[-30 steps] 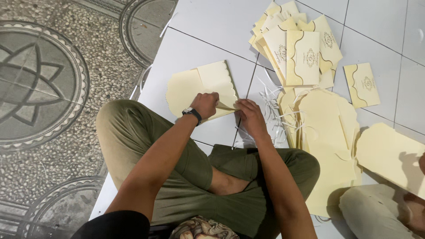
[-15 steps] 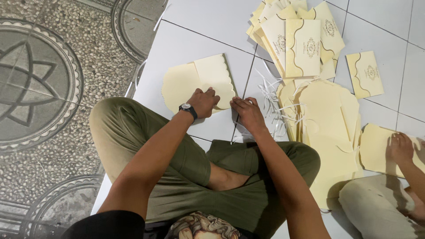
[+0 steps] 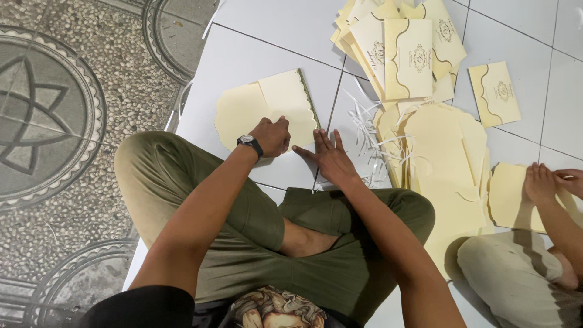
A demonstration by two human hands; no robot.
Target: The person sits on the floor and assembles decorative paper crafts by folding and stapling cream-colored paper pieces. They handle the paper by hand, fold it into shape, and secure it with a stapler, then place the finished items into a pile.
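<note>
I sit cross-legged on a white tiled floor (image 3: 267,42). A pale yellow card (image 3: 261,106) with a scalloped flap lies in front of my knees. My left hand (image 3: 272,136), with a black wristwatch, presses with bent fingers on the card's near edge. Beside it, my right hand (image 3: 328,157) lies flat with its fingers spread on the tile, just right of the card and touching its corner. Neither hand holds anything lifted.
Folded yellow cards with a printed emblem (image 3: 408,58) lie stacked at the far right. Unfolded blank cards (image 3: 443,170) and thin white paper strips (image 3: 370,127) lie right of my hand. Another person's hands (image 3: 546,182) press a card at the right edge. Patterned pebble floor (image 3: 54,121) lies left.
My right hand has flattened onto the floor with spread fingers. Another person's hands have come in at the right and rest on a card. The view has shifted slightly.
</note>
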